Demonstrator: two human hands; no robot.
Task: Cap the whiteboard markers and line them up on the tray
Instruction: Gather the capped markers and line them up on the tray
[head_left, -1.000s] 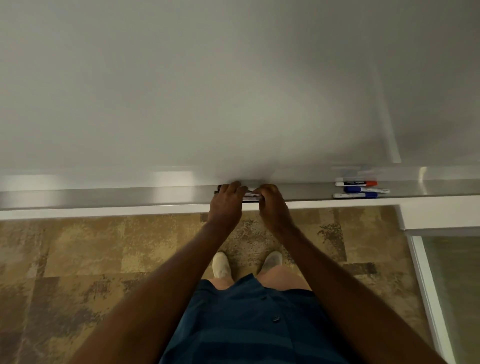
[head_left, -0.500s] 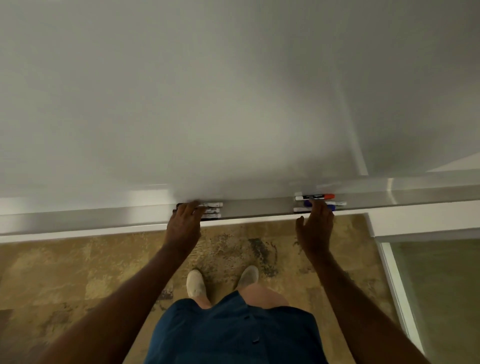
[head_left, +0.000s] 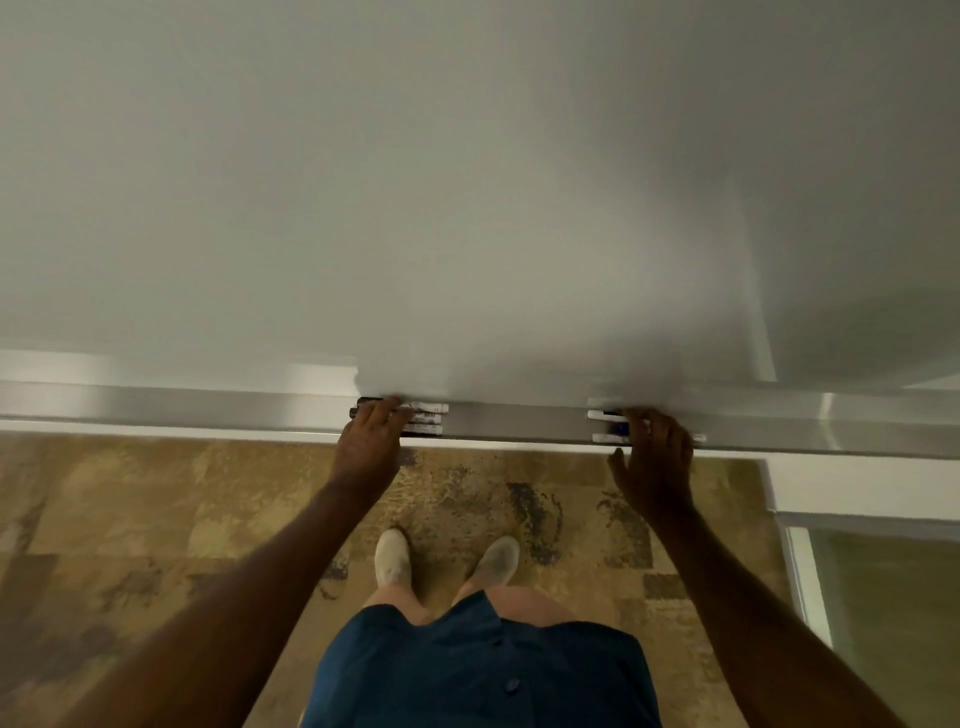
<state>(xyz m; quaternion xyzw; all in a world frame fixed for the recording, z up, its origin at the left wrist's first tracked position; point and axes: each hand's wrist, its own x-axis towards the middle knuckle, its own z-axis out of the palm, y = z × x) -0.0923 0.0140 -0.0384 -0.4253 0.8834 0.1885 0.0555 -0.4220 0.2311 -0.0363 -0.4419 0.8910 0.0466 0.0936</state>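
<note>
My left hand (head_left: 366, 447) flat over dark-capped markers (head_left: 426, 418) on tray (head_left: 519, 421), pinning row straight. My right hand (head_left: 655, 457), fingers spread, lands on second marker group (head_left: 605, 427); grip probably none, view blurred.

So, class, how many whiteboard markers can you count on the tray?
6. Three markers lie stacked side by side under the left hand; three more lie under the right hand, on the tray. The hands cover parts, so another could be hidden.
</note>
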